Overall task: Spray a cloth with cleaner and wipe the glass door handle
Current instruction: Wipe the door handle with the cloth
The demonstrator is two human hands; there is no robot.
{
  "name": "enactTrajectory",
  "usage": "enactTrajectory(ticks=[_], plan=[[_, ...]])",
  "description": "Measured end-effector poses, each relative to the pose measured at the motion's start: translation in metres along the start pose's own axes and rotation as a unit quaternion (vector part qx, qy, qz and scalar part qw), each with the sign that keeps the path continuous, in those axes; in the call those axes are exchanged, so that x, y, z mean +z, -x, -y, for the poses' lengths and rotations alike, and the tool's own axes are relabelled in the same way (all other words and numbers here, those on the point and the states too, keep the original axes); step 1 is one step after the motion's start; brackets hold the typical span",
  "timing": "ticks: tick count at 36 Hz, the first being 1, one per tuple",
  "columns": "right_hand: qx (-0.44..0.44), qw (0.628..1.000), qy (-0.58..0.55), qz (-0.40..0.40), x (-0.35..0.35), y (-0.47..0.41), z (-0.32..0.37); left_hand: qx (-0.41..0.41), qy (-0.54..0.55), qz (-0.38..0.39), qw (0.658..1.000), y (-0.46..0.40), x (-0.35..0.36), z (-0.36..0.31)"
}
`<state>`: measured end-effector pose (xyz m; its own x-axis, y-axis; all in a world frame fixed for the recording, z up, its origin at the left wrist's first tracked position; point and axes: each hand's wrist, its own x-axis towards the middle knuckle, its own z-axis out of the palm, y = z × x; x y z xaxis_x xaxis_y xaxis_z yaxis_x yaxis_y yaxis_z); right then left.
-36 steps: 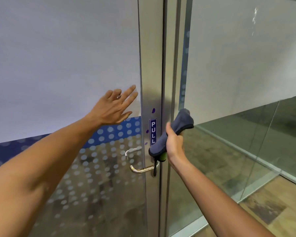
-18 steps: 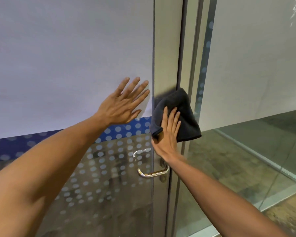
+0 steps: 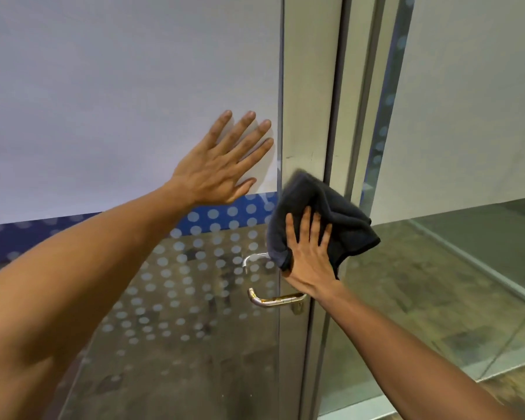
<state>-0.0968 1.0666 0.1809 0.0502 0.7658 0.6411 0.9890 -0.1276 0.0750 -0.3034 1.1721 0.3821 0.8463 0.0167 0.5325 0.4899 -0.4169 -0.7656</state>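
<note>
Glass door [image 3: 128, 86], frosted above, dotted blue band and clear glass beneath the left hand [image 3: 222, 165], which is laid flat on the pane, fingers straight and spread, nothing held. Metal door frame [image 3: 311, 86]: dark grey cloth [image 3: 325, 207] is pressed against it under the right hand [image 3: 311, 259], fingers extended; the thumb is hidden. Lever handle [image 3: 273, 300] sits just below that hand, untouched; its inner end is partly covered by the wrist. Cloth edges are blurred.

Both forearms are bare up to the frame's edge, with no sleeve showing. The left hand [image 3: 222, 174] and the right hand [image 3: 308, 259] are bare too, nails cut short.
</note>
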Motion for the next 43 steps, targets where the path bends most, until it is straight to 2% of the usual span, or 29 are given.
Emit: enactTrajectory(ticks=[9, 15, 20, 26, 33, 43], plan=[[-0.069, 0.993, 0.014, 0.091, 0.01, 0.047, -0.016, -0.002, -0.011, 0.016, 1.0, -0.001, -0.003, 0.0], [-0.045, 0.991, -0.044, 0.121, -0.002, 0.053, -0.011, -0.004, -0.005, 0.018, 1.0, -0.001, -0.004, 0.001], [-0.033, 0.996, -0.01, 0.083, -0.008, 0.041, -0.013, -0.003, -0.009, 0.013, 1.0, 0.0, -0.005, -0.001], [0.023, 1.0, 0.004, 0.007, -0.029, -0.013, -0.012, -0.002, -0.013, 0.021, 1.0, 0.0, -0.007, -0.001], [-0.005, 0.995, 0.031, -0.098, -0.049, -0.057, -0.023, -0.002, -0.001, 0.016, 1.0, 0.0, -0.005, 0.0], [-0.076, 0.994, 0.026, -0.076, -0.06, -0.073, -0.029, 0.0, -0.002, 0.013, 1.0, 0.0, -0.001, 0.001]])
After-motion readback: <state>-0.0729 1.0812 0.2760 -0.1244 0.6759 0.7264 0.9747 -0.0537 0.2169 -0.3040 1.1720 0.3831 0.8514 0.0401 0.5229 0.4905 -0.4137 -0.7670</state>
